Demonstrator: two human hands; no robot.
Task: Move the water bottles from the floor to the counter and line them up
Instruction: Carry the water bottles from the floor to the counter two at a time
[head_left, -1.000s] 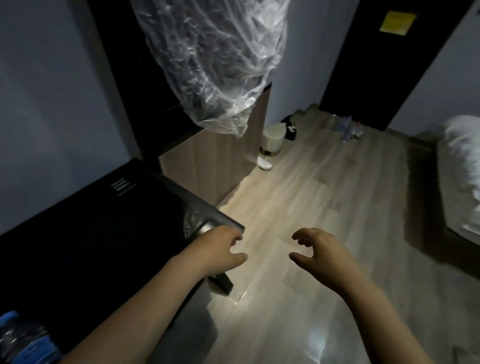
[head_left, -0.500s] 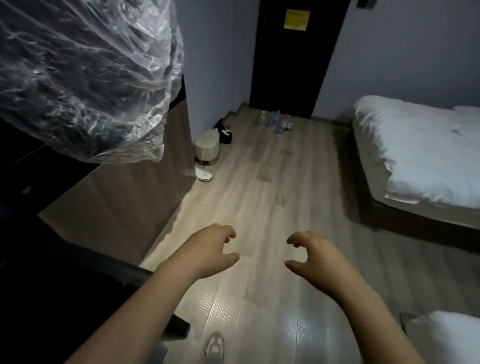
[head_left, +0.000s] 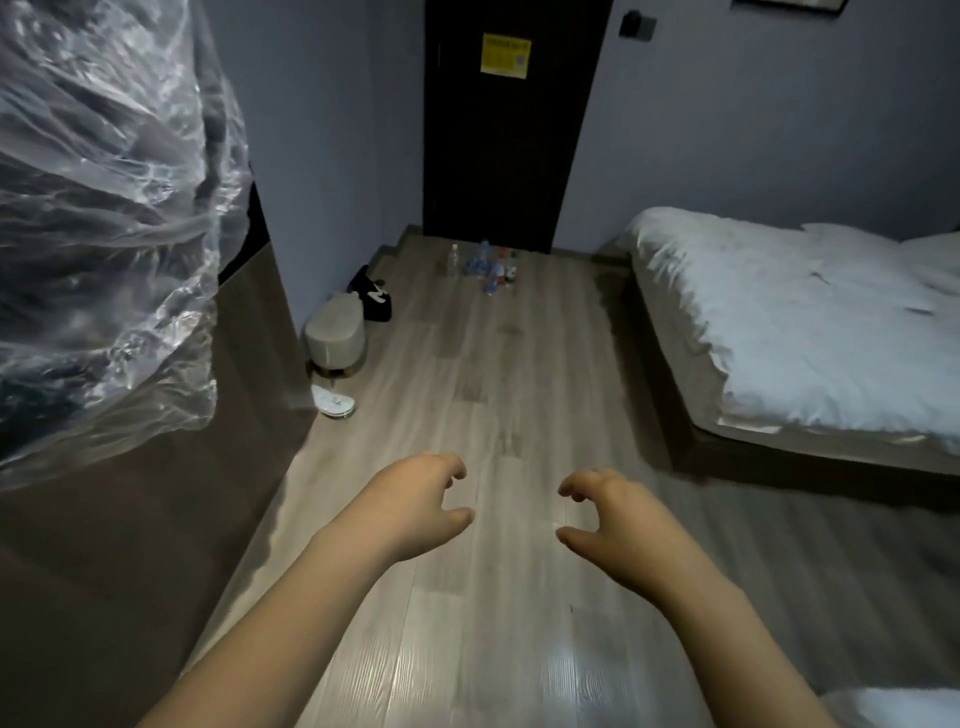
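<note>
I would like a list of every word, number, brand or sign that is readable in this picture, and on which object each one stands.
The yellow notice on the dark door: print too blurred to read.
The water bottles before that door: labels too small to read.
The black bag by the stool: a white mark, not legible.
So no text here can be quoted.

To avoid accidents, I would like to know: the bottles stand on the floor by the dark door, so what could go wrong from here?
The bottles stand close together; grasping one may tip its neighbours. The slipper lies near the stool; a foot might catch it. The plastic sheet hangs at the left and may hide part of the way.
</note>
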